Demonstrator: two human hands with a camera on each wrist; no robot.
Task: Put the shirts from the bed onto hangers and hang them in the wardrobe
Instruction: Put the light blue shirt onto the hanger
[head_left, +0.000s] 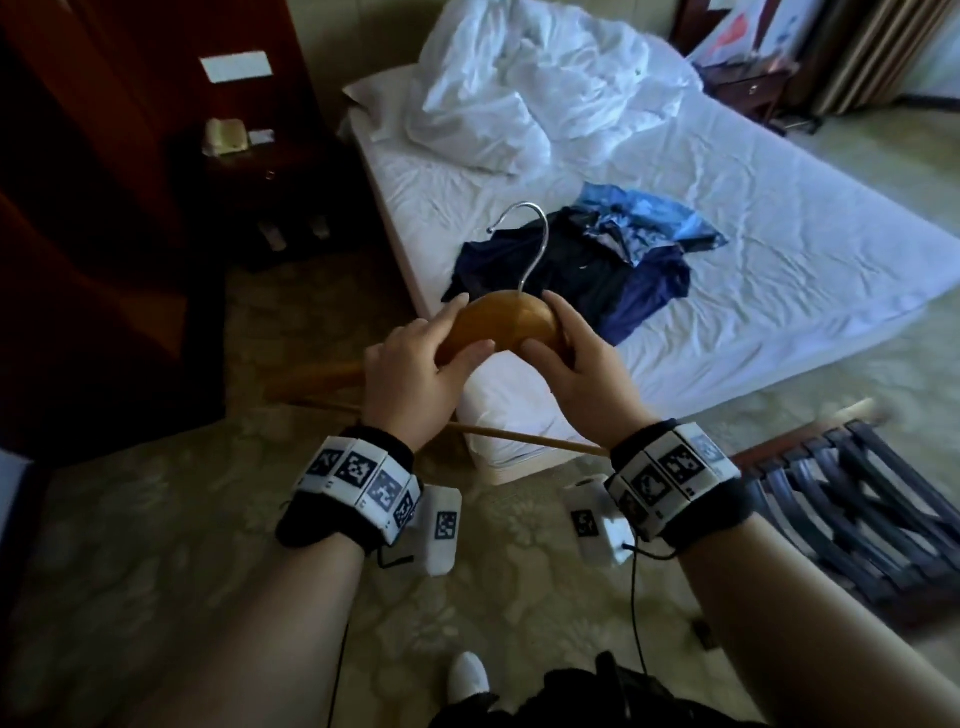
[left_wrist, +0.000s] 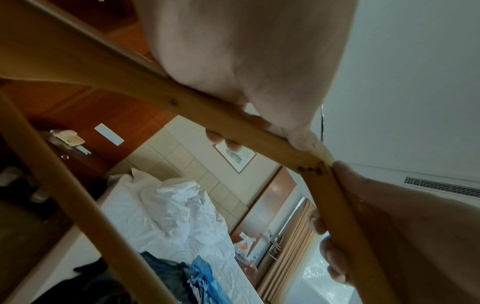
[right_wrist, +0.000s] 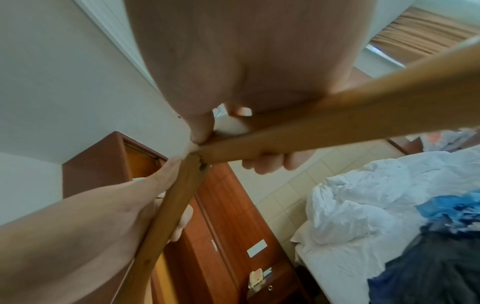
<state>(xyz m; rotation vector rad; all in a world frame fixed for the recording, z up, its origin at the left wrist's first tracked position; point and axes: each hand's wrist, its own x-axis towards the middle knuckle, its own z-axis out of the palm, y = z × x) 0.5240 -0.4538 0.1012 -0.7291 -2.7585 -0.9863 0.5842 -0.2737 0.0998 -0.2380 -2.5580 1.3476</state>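
**Fingers of both hands grip a wooden hanger above the bed's edge**

Fingers (head_left: 457, 358) of the left hand (head_left: 410, 379) and right hand (head_left: 576, 374) curl around a hanger (head_left: 506, 319), one on each side of its curved top. Behind lies a wide bed (head_left: 779, 270) with creased white sheets. On it sits a rumpled heap of shirts (head_left: 613, 265), navy and pale blue. The hanger is smooth golden wood with a thin silver metal hook (head_left: 535, 244) and a slim lower bar.

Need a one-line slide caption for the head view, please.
Both hands, left hand and right hand, hold a wooden hanger above the shirts on the bed.
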